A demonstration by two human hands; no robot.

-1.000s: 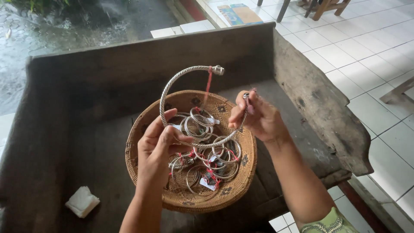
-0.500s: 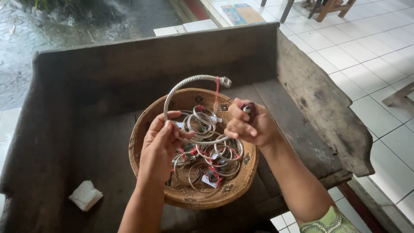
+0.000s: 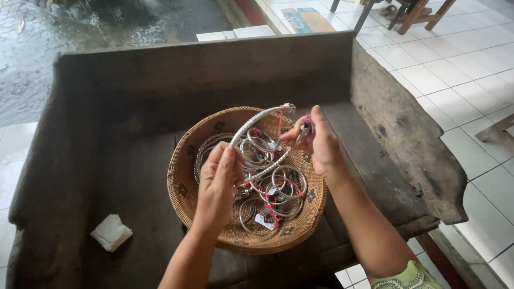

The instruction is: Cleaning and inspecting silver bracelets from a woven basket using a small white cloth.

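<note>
— What are the fingers doing?
— Right hand (image 3: 320, 147) pinches one knobbed end of the open silver torque bangle (image 3: 256, 121); left hand (image 3: 218, 179) closes narrowly on the other end, above the woven basket (image 3: 182, 192).
— How might it handle?
— Likely stiff, springy, light, smooth metal; grip near the ends. More tagged bangles (image 3: 278, 187) fill the basket, on the dark wooden desk (image 3: 134, 107).

— What's around the bench?
— A dark, worn wooden bench (image 3: 385, 123) with raised back and sides stands on white floor tiles (image 3: 455, 64). Beyond its back edge lies wet grey paving (image 3: 32, 59).
— Any furniture?
— Wooden chair legs (image 3: 412, 13) at the top right, near a coloured mat (image 3: 302, 18). Soft daylight throughout.
</note>
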